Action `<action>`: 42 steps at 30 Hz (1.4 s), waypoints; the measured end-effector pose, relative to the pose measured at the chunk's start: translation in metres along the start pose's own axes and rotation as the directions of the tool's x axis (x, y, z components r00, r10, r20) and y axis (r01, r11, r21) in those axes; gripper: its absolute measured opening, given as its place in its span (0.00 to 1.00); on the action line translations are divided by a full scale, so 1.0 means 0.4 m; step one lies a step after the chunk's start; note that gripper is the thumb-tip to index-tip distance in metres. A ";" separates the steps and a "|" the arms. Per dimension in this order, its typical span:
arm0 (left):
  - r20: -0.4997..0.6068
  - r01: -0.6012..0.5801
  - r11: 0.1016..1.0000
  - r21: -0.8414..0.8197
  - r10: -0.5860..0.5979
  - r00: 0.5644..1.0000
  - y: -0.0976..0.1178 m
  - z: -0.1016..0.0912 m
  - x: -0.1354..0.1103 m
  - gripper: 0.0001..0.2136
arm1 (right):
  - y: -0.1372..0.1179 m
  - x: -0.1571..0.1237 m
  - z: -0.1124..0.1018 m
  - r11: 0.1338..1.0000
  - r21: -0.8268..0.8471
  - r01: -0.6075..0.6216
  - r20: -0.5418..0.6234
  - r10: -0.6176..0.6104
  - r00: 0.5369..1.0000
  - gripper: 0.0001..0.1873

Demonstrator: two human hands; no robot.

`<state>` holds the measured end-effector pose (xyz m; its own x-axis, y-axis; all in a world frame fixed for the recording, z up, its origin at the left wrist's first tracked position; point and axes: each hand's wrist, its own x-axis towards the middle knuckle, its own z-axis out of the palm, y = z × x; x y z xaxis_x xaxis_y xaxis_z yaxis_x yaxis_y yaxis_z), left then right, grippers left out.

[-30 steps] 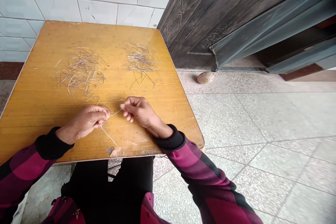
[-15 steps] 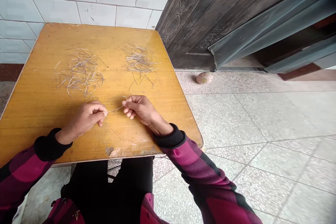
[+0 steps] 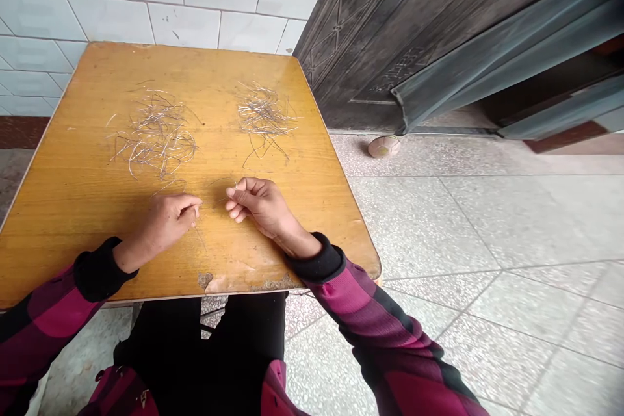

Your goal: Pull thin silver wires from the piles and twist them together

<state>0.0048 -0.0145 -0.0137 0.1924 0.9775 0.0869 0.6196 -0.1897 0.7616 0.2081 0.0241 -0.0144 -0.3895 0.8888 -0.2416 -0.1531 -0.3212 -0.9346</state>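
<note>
Between the thumb and forefinger of my right hand is a thin metal wire, its bent end poking up over the fingers. My left hand is closed in a pinch a short way to the left, just above the tabletop. The stretch of wire between the two hands is very faint, and its end at the left fingertips is hard to make out. Beyond my left hand lies a loose, tangled pile of bent wires. A second, more compact pile of straighter wires lies past my right hand.
The yellow wooden table has a chipped front edge and stands against a white tiled wall. To the right are a dark carved door, a grey-green curtain and a roundish stone-like object on the tiled floor.
My left hand has turned a little, so its thumb shows less. The wire between the hands has become much fainter. My right hand keeps its pinch, and the view has shifted slightly.
</note>
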 end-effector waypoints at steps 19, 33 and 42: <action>-0.070 0.100 0.964 -0.247 -0.120 0.990 -0.002 -0.001 0.019 0.04 | 0.008 -0.032 0.048 0.983 -0.027 0.179 -0.032 -0.180 0.983 0.19; 0.018 -0.546 0.831 0.105 0.547 0.837 -0.036 -0.048 0.021 0.07 | 0.003 0.025 -0.022 0.985 0.170 -0.036 -0.005 0.037 0.999 0.21; 0.155 -0.676 0.658 0.332 0.669 0.727 -0.029 -0.022 0.002 0.10 | 0.004 0.035 -0.036 0.997 0.024 -0.075 0.012 0.075 0.997 0.19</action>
<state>-0.0092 -0.0108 -0.0168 0.6720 0.5694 0.4735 0.5300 -0.8163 0.2296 0.2156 0.0406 -0.0229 -0.4107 0.8583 -0.3076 -0.1448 -0.3945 -0.9074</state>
